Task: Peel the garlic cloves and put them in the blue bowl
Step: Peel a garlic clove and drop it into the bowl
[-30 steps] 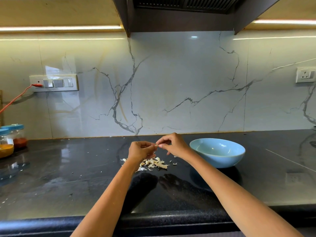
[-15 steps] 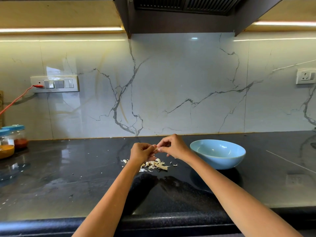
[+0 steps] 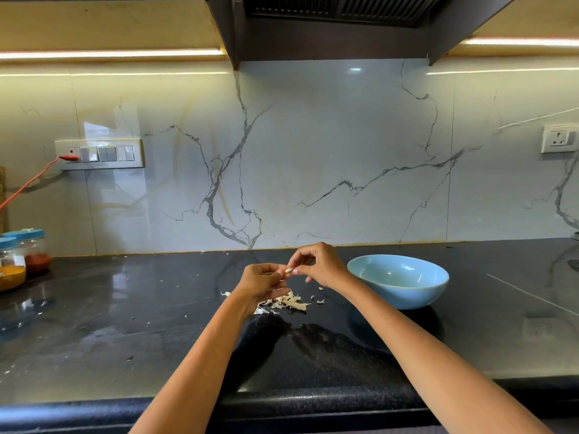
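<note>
A small pale garlic clove (image 3: 288,270) is pinched between my two hands above the black counter. My left hand (image 3: 261,283) holds one end with curled fingers, and my right hand (image 3: 316,264) pinches the other end with thumb and fingertips. Right of my hands stands the blue bowl (image 3: 398,285); I cannot see any cloves inside it from here. A heap of dry garlic peels (image 3: 289,302) lies on the counter just under my hands.
The black counter (image 3: 125,324) carries scattered peel flakes. Two blue-lidded spice jars (image 3: 23,255) stand at the far left by the marble wall. A red cable (image 3: 34,180) hangs from the switch plate. The counter's front edge runs below my forearms.
My hands have stayed together over the peels, shifting only slightly. The clove tip now shows between the fingertips of both hands.
</note>
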